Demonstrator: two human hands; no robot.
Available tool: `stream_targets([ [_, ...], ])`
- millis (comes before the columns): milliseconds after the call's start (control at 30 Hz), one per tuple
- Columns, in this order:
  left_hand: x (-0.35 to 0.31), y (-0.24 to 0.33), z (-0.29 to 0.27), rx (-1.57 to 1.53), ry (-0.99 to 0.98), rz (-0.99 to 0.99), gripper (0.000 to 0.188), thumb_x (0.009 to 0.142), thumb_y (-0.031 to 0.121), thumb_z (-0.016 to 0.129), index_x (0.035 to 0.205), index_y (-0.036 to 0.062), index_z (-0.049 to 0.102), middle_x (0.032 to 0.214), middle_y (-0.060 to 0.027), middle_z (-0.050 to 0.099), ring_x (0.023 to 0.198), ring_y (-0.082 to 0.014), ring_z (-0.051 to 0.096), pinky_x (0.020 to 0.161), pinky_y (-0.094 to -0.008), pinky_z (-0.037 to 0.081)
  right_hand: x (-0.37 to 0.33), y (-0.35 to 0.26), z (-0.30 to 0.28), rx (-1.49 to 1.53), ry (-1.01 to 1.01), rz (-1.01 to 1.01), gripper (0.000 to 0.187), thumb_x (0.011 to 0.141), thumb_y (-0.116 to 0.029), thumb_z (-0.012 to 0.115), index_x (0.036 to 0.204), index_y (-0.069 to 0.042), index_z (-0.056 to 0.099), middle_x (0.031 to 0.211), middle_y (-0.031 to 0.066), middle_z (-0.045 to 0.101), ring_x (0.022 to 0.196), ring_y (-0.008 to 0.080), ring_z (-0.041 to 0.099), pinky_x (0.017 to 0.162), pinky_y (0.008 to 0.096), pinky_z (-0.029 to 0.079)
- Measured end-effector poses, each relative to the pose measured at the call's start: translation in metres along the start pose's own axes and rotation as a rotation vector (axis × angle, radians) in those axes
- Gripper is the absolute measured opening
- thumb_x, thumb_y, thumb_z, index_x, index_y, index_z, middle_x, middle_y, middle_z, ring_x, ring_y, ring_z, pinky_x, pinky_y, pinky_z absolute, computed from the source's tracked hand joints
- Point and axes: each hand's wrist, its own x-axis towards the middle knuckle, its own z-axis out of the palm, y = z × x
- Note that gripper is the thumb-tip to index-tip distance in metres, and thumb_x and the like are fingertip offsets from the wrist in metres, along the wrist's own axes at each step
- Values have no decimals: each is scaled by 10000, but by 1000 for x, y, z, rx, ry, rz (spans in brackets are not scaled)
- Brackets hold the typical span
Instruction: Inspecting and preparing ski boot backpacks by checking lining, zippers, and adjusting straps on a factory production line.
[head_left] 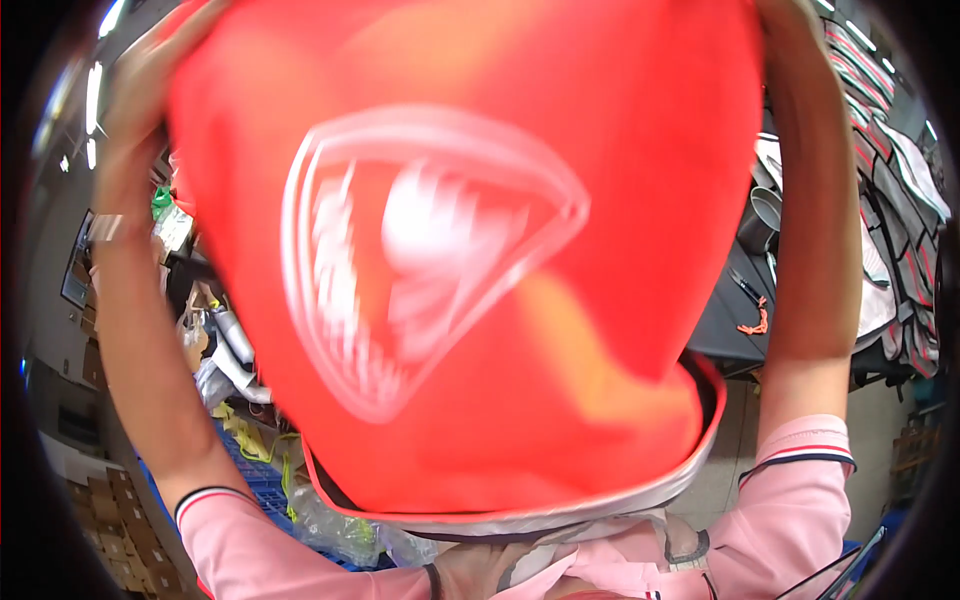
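Note:
A large red fabric piece [640, 230], shaped like a bag, is raised in front of me and fills the middle of the head view. It bears a white shield-shaped print, and a pale trim band [560, 515] edges its curved lower end. My left hand [150, 85] grips its upper left side, with the fingertips blurred or hidden. A light band circles the left wrist. At the upper right, my right hand [785, 22] holds the opposite side, mostly cut off by the frame's top. Both arms are stretched upward.
Right of the fabric, a dark table [735, 325] carries a small cutting tool [745, 284] with orange cord and a grey cup [765, 208]. Striped grey textiles [900, 220] are heaped at far right. Lower left are a blue crate [265, 480], clear plastic bags [345, 525] and cardboard boxes [120, 530].

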Motion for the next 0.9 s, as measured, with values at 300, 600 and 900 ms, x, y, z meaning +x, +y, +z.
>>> stream_targets([
  [300,-81,-103,265,-88,-669,384,245,978,170,485,1131,46,630,1185,-220,626,1137,-361,591,966,-409,489,45,203,-154,-674,-485,6,214,946,-197,614,971,1,694,838,-10,658,765,75,578,708,250,480],
  [600,-207,-127,272,-138,-879,-178,442,1012,384,452,1224,54,656,1349,-157,578,1283,-321,506,1113,-475,313,-130,216,-189,-438,-773,777,195,885,-196,668,820,-26,600,750,-47,544,730,62,489,680,250,426],
  [900,-230,53,287,-189,-1449,306,626,657,421,857,988,-68,648,972,-259,664,920,-405,649,795,-449,510,-171,185,-146,-579,-1143,603,396,682,-235,873,802,-7,573,669,77,561,611,172,543,587,330,441],
])
